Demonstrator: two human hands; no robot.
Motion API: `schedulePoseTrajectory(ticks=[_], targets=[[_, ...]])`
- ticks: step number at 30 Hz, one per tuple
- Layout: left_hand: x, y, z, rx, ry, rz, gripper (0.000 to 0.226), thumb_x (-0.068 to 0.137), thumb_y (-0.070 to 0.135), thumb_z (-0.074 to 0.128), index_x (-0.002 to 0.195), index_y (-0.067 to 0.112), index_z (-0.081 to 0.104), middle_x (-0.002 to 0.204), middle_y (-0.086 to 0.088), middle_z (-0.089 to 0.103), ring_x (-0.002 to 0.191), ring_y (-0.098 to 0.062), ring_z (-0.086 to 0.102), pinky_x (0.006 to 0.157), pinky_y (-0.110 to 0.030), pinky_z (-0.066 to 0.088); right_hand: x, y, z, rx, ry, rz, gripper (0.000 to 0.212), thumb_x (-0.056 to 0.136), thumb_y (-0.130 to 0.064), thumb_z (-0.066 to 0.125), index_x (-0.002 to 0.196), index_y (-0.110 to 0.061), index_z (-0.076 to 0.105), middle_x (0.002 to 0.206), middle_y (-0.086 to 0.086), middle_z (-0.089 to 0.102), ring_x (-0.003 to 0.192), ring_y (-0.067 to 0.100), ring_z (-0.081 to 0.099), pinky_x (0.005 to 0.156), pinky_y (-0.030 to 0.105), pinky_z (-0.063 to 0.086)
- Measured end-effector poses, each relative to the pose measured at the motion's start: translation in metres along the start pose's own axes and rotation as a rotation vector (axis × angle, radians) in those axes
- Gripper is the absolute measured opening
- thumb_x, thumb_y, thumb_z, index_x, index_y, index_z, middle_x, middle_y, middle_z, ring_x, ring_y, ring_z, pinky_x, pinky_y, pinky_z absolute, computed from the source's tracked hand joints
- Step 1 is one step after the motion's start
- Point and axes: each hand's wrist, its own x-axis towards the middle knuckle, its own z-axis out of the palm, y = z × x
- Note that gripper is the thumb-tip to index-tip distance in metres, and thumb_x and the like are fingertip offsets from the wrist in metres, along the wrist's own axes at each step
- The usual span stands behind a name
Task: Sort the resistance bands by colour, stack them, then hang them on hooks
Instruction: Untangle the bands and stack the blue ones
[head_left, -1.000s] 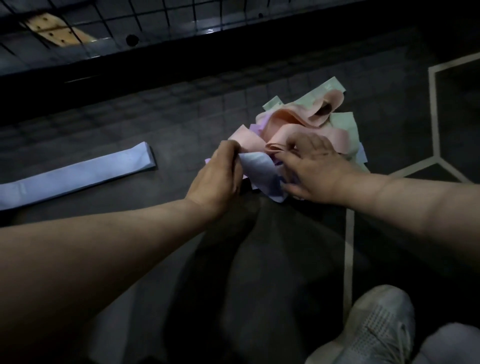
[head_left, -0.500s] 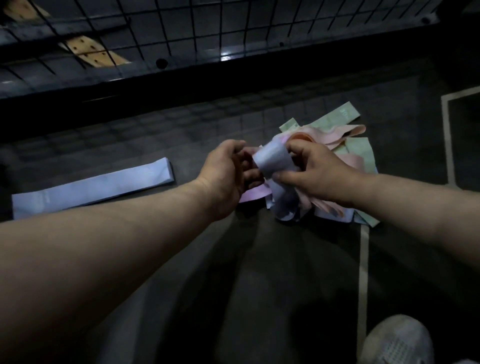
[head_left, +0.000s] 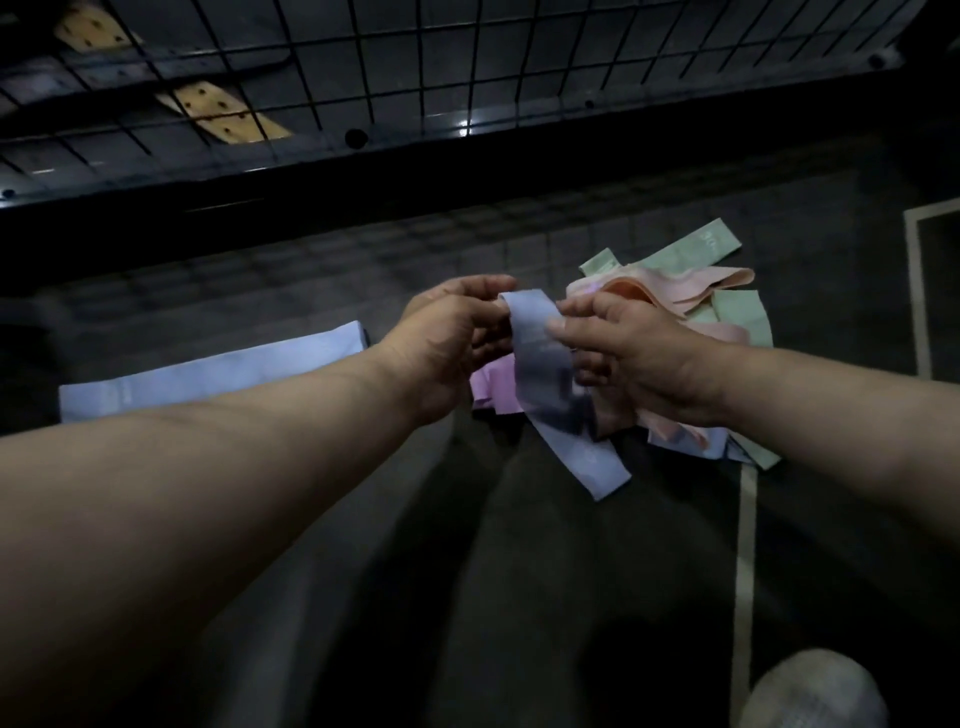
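Observation:
A light blue resistance band hangs between my hands above the dark floor, its lower end trailing down to the floor. My left hand pinches its top edge from the left. My right hand pinches it from the right. Behind and under my right hand lies a loose pile of bands, peach, green and lilac mixed. A second blue band lies flat and straight on the floor to the left, partly hidden by my left forearm.
A black wire grid panel stands along the far edge, with a yellow perforated strip behind it. Pale lines mark the floor at right. A white shoe shows at the bottom right.
Both hands have lifted the blue band out of the pile and drawn it upward; it now hangs stretched between them with its end trailing. The camera has tilted up a little.

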Motion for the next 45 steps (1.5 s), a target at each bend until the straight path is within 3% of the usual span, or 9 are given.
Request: schedulePoseTrajectory(ticks=[4, 8, 13, 17, 23, 26, 30, 41, 45], targets=[[-0.001, 0.003, -0.006, -0.033, 0.005, -0.007, 0.026, 0.092, -0.007, 0.048, 0.106, 0.01, 0.063, 0.103, -0.012, 0.069, 0.091, -0.024, 0.068, 0.076, -0.031, 0.058, 0.006, -0.006, 0.002, 0.019, 0.036, 0.038, 0.062, 0.086, -0.063, 0.061, 0.114, -0.008, 0.065, 0.093, 0.011, 0.067, 0.084, 0.025, 0.064, 0.074, 0.038, 0.051], [-0.002, 0.003, -0.009, -0.051, -0.052, -0.064, 0.026, 0.094, 0.003, 0.048, 0.116, 0.005, 0.061, 0.103, -0.015, 0.069, 0.092, -0.026, 0.068, 0.087, -0.04, 0.057, 0.01, -0.01, 0.006, -0.18, 0.189, -0.096, 0.021, 0.092, -0.031, 0.068, 0.098, -0.011, 0.067, 0.071, 0.0, 0.06, 0.067, 0.011, 0.055, 0.06, 0.023, 0.048], [-0.004, 0.003, -0.011, 0.202, -0.157, -0.091, 0.032, 0.096, 0.029, 0.057, 0.11, 0.001, 0.064, 0.101, -0.016, 0.066, 0.094, -0.03, 0.065, 0.089, -0.043, 0.055, 0.009, -0.016, 0.012, -0.212, 0.148, -0.141, 0.013, 0.092, -0.028, 0.068, 0.1, -0.016, 0.068, 0.091, 0.023, 0.069, 0.08, 0.023, 0.064, 0.078, 0.05, 0.055], [-0.001, 0.005, -0.014, 0.218, -0.025, 0.04, 0.011, 0.097, 0.012, 0.058, 0.101, 0.004, 0.064, 0.088, -0.014, 0.072, 0.078, -0.023, 0.069, 0.068, -0.034, 0.059, 0.007, -0.019, 0.019, -0.193, 0.013, -0.054, 0.023, 0.091, -0.043, 0.067, 0.086, -0.021, 0.064, 0.065, -0.004, 0.058, 0.062, 0.01, 0.053, 0.061, 0.033, 0.045], [0.017, 0.028, -0.038, -0.018, 0.305, 0.099, 0.006, 0.098, 0.014, 0.054, 0.103, 0.017, 0.057, 0.088, -0.009, 0.065, 0.073, -0.021, 0.066, 0.052, -0.026, 0.056, -0.001, -0.015, 0.01, -0.32, -0.317, 0.161, 0.032, 0.085, -0.017, 0.074, 0.115, -0.011, 0.065, 0.099, 0.006, 0.075, 0.089, 0.018, 0.072, 0.069, 0.025, 0.056], [0.027, 0.035, -0.056, -0.093, 0.394, 0.14, 0.017, 0.1, 0.017, 0.052, 0.117, 0.017, 0.055, 0.102, -0.012, 0.067, 0.087, -0.027, 0.069, 0.057, -0.03, 0.059, -0.002, -0.012, 0.002, -0.234, -0.314, 0.203, 0.038, 0.083, -0.005, 0.074, 0.117, -0.011, 0.06, 0.097, 0.008, 0.074, 0.085, 0.015, 0.072, 0.063, 0.024, 0.058], [0.027, 0.033, -0.066, -0.127, 0.438, 0.15, 0.008, 0.1, 0.018, 0.052, 0.107, 0.018, 0.057, 0.107, -0.014, 0.069, 0.092, -0.028, 0.071, 0.062, -0.031, 0.059, 0.001, -0.016, -0.014, -0.306, -0.333, 0.243, 0.05, 0.073, -0.005, 0.078, 0.12, -0.009, 0.06, 0.11, 0.014, 0.073, 0.105, 0.029, 0.07, 0.089, 0.043, 0.057], [0.018, 0.037, -0.067, -0.151, 0.534, 0.07, 0.01, 0.1, 0.019, 0.051, 0.109, 0.018, 0.054, 0.094, -0.01, 0.068, 0.069, -0.021, 0.073, 0.071, -0.04, 0.062, 0.002, -0.015, -0.038, -0.067, -0.167, 0.121, 0.05, 0.077, -0.011, 0.077, 0.123, -0.027, 0.066, 0.117, 0.02, 0.055, 0.098, 0.036, 0.053, 0.084, 0.044, 0.052], [0.016, 0.032, -0.068, -0.15, 0.524, 0.064, 0.019, 0.1, 0.022, 0.054, 0.118, 0.015, 0.055, 0.096, -0.006, 0.067, 0.068, -0.017, 0.071, 0.058, -0.032, 0.06, 0.0, -0.014, -0.033, -0.062, -0.129, 0.075, 0.03, 0.086, -0.005, 0.067, 0.116, -0.008, 0.064, 0.1, 0.016, 0.07, 0.082, 0.023, 0.07, 0.069, 0.03, 0.061]])
